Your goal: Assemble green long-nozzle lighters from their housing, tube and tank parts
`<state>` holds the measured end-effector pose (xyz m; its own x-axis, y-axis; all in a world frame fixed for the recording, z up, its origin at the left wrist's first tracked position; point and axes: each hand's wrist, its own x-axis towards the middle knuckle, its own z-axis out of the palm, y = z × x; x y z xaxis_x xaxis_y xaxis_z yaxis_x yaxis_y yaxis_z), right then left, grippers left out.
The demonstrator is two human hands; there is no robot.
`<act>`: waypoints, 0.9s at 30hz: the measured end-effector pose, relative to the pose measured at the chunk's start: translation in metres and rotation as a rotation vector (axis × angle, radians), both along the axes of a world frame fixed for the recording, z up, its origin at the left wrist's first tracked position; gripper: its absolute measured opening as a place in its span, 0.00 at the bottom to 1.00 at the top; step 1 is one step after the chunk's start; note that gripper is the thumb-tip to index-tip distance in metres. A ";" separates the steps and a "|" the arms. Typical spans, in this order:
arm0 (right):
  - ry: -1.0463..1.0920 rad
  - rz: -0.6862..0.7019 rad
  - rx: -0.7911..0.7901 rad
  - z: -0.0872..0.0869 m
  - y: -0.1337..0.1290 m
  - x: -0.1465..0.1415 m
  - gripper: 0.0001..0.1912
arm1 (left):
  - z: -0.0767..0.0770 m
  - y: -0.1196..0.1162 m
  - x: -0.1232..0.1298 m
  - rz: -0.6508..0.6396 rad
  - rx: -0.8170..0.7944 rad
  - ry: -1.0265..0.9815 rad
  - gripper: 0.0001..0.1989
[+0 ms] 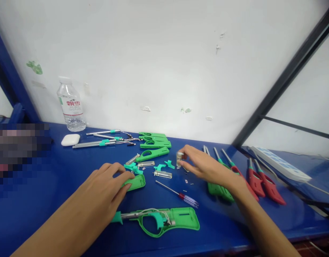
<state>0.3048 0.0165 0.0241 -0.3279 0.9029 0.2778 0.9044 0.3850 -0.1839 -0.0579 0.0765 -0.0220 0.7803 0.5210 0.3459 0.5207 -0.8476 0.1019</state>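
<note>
My left hand (108, 184) is closed on a green lighter shell half (137, 182), thumb and fingers at its near end; part of it is hidden under the fingers. Between the thumb and fingertips of my right hand (204, 162) is a small clear fuel tank (179, 157), held slightly above the table. Below both hands lies an opened green lighter half (184, 218) with its metal tube, wires and teal trigger (160, 220) inside. A screwdriver (188, 200) with a clear-and-red handle rests between. Another clear fuel tank (163, 174) and a teal trigger piece (169, 164) lie near my right hand.
Green shell halves (153, 154) and metal tubes with wires (100, 143) lie toward the wall. A water bottle (70, 107) and a white case (70, 140) stand left. Whole red lighters (271, 189), green lighters (215, 190) and a power strip (282, 164) are right.
</note>
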 end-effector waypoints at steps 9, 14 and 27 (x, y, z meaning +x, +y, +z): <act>0.159 -0.259 0.040 -0.005 -0.039 -0.010 0.12 | 0.025 -0.014 0.010 0.109 -0.027 0.047 0.26; 0.090 -0.477 -0.004 -0.026 -0.049 -0.014 0.12 | 0.034 -0.019 0.016 0.160 -0.074 0.068 0.26; 0.220 -0.521 -0.089 -0.049 -0.050 -0.019 0.09 | 0.017 -0.020 0.025 0.094 -0.124 -0.054 0.22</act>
<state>0.2858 -0.0331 -0.0245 0.2233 0.9530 0.2049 0.9076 -0.1266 -0.4004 -0.0334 0.0564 -0.0053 0.7084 0.6319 0.3145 0.5879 -0.7748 0.2326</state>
